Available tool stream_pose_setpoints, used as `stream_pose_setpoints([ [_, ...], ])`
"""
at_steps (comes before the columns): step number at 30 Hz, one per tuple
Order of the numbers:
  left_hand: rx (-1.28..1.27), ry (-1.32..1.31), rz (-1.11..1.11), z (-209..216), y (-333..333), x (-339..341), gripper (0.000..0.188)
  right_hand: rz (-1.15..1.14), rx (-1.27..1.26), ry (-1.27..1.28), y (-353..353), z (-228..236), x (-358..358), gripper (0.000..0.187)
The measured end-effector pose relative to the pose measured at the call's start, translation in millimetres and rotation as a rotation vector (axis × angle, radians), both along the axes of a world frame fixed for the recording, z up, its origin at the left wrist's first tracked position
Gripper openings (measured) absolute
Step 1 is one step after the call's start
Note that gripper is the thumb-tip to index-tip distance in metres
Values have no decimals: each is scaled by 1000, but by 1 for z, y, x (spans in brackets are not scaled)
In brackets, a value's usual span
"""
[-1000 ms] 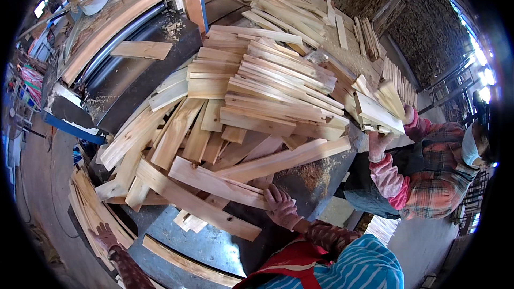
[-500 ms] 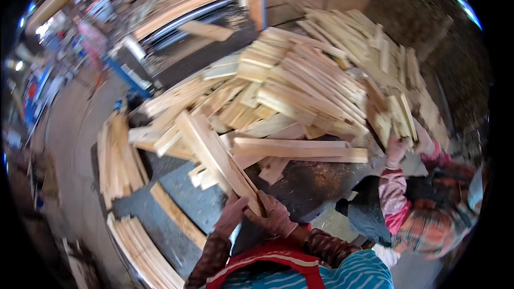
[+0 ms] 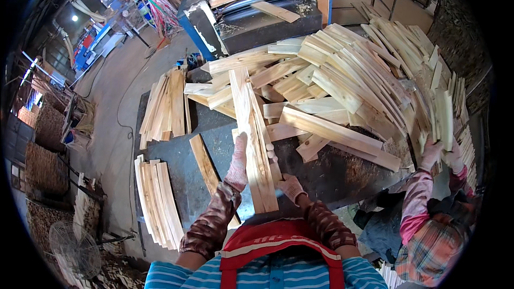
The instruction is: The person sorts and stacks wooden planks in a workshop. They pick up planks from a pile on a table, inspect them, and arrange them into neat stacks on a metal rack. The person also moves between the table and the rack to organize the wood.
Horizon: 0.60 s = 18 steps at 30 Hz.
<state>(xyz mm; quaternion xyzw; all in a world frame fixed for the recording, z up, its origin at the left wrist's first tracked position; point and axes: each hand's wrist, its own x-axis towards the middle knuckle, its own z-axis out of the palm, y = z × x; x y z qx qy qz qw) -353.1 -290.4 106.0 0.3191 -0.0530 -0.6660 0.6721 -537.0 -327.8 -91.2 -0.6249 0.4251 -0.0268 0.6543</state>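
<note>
My left hand (image 3: 237,166), in a pale pink glove, is closed on the left edge of a stack of long wooden boards (image 3: 251,134). The stack stands out lengthwise in front of me, its lower end close to my red apron. What look like gloved fingertips show at its right edge. My right hand (image 3: 290,188), gloved too, has its fingers curled at the right edge near the lower end, against a thin strip of wood; its exact grip is partly hidden. Left of the stack, a single narrow board (image 3: 204,163) lies on the dark table (image 3: 182,152).
A heap of loose boards (image 3: 337,83) covers the table's far and right parts. Sorted board stacks (image 3: 158,203) lie along its left side. Beyond stands a planer-like machine (image 3: 267,27). At the right, a co-worker's gloved hands (image 3: 431,155) hold boards. A fan (image 3: 75,249) stands lower left.
The boards in my hands have turned from leaning left to nearly straight ahead. My left hand has moved up along them, and my right hand has shifted to their right edge. The view has swung left.
</note>
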Motion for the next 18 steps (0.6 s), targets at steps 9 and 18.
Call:
stream_pose_setpoints([
  [9, 187, -365, 85, -17, 53, 40, 49, -159, 418, -306, -15, 75, -77, 40],
  [18, 702, -838, 658, -103, 305, 122, 29, 174, -698, 573, 11, 55, -115, 92],
])
